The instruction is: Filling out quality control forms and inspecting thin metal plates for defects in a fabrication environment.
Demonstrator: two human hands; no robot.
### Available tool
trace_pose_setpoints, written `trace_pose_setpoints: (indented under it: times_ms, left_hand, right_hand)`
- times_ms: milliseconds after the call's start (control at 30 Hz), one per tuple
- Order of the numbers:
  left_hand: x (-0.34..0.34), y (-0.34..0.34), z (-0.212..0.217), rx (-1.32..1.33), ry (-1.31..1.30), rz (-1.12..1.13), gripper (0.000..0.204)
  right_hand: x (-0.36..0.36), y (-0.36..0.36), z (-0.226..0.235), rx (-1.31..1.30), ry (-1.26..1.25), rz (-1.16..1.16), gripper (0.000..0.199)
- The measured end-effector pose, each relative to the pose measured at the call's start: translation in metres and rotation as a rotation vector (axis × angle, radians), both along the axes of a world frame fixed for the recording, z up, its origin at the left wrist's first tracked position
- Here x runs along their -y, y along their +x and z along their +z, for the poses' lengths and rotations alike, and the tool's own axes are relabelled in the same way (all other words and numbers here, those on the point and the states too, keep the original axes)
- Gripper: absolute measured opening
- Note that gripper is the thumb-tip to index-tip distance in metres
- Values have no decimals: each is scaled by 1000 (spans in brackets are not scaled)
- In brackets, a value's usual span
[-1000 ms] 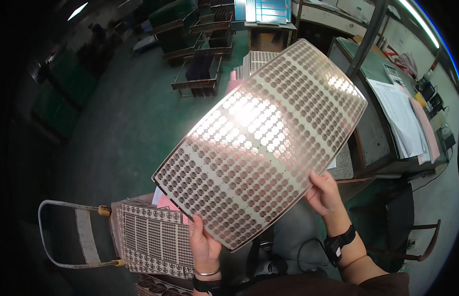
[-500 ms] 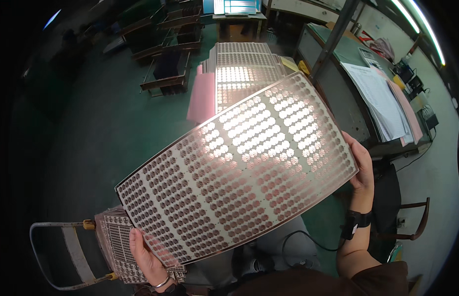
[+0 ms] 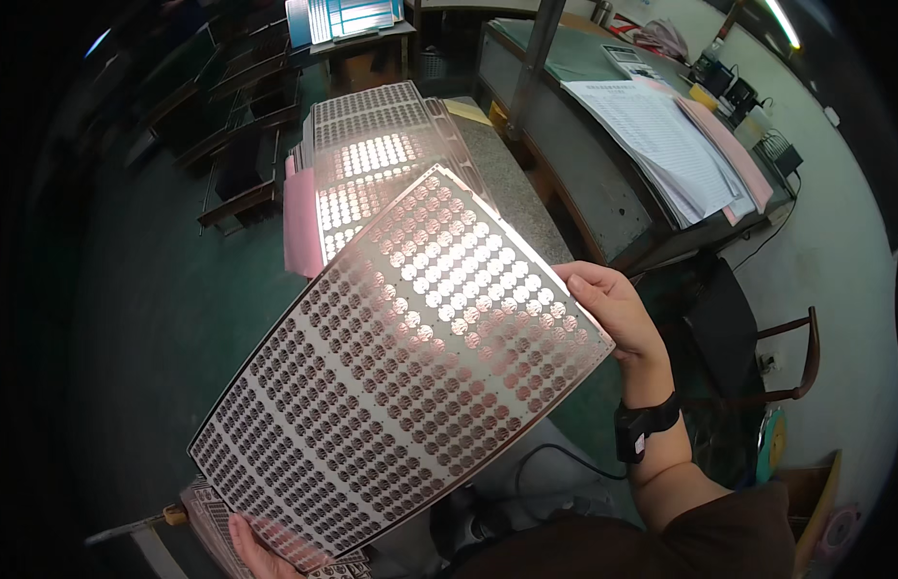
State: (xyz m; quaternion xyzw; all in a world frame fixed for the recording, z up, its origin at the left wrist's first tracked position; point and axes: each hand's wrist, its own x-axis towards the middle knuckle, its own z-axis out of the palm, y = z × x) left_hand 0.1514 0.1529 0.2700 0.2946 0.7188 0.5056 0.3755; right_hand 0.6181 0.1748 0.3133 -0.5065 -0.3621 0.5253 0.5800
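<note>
A large rectangular circuit board panel (image 3: 372,396), covered in rows of round coppery pads, is held slantwise in front of me. My right hand (image 3: 611,307) is closed on its upper right corner, thumb on the face and the other fingers mostly hidden behind. At the lower left corner my left hand (image 3: 261,552) grips the edge, partly cut off by the frame. Beyond the held panel lies a stack of similar panels (image 3: 367,121) with a pink sheet (image 3: 299,217) at its left side. More patterned panels (image 3: 206,511) are stacked below my left hand.
A metal trolley handle (image 3: 131,527) stands beside the lower left stack. To the right is a green-topped desk (image 3: 541,43) with printed papers (image 3: 652,145), and a chair (image 3: 806,362) stands by the wall. Dark racks (image 3: 239,183) line the left. A cable hangs near my right wrist.
My view has turned to the right, so the surroundings sit further left. The panel is tilted more steeply, its right end swung left and away. Both hands keep their hold.
</note>
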Motion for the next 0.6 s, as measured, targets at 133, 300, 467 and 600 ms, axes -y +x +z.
trace_pose_setpoints:
  times_ms: [133, 300, 467, 600]
  left_hand:
    - [-3, 9, 9, 66, -46, 72, 42]
    - [-5, -14, -13, 64, 159, 33, 40]
    - [-11, -51, -14, 189, 608, -131, 39]
    - [-12, -42, -30, 231, 693, -132, 39]
  right_hand:
    - [1, 0, 0, 22, 10, 20, 34]
    - [0, 0, -2, 52, 43, 29, 32]
    - [-4, 9, -5, 44, 261, -118, 16]
    - [-19, 26, -34, -138, 522, 10, 23]
